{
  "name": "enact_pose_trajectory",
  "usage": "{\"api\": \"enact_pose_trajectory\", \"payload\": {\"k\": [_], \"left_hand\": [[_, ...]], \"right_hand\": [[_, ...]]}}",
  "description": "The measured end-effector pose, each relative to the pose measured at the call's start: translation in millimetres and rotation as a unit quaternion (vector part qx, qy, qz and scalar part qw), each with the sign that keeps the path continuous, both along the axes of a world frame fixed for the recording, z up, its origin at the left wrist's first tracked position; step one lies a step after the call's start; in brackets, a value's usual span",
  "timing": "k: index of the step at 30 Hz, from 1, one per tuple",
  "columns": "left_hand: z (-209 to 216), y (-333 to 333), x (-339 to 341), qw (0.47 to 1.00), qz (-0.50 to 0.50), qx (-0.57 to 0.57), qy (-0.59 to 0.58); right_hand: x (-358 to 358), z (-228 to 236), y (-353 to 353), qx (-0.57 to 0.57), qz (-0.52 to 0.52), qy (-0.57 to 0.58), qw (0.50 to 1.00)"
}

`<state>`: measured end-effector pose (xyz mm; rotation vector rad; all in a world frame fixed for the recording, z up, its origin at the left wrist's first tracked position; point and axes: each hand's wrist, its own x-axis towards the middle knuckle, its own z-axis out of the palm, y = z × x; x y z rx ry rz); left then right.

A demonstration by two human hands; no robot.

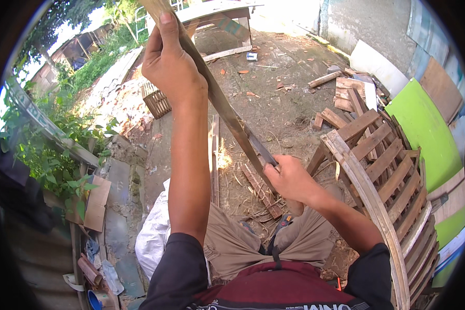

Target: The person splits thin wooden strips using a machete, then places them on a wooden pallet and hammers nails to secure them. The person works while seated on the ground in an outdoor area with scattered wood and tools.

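My left hand (175,67) is raised and closed round the upper part of a long wooden strip (217,98), thumb along its face. The strip slants from the top of the view down to the right, ending between my knees. My right hand (290,178) is closed low beside the strip, gripping what looks like a machete (263,151). Its dark, narrow blade lies along the strip's right side, pointing up and away from me. Most of the handle is hidden by my fingers. Thin curled shavings lie on the ground below.
To my right leans a slatted wooden frame (387,170), near a green panel (423,134). Boards (354,93) are piled beyond it. A white sack (155,227) sits by my left leg. Ahead stand a slatted crate (156,101) and a table (219,31). A low wall (120,206) runs along the left.
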<state>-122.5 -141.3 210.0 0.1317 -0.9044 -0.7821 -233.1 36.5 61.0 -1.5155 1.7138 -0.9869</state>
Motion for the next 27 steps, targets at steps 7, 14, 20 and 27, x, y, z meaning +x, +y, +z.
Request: {"api": "enact_pose_trajectory", "payload": {"k": [7, 14, 20, 27], "left_hand": [[-5, -10, 24, 0.999, -0.011, 0.009, 0.030], [-17, -6, 69, 1.000, 0.001, 0.017, -0.003], [-27, 1, 109, 0.998, 0.003, -0.046, -0.053], [-32, 30, 132, 0.992, 0.030, -0.055, -0.112]], "right_hand": [[9, -33, 0, -0.044, 0.012, -0.012, 0.999], [40, -33, 15, -0.092, 0.028, -0.060, 0.994], [35, -65, 2, 0.064, 0.083, -0.006, 0.995], [100, 13, 4, -0.198, 0.100, -0.078, 0.972]]}}
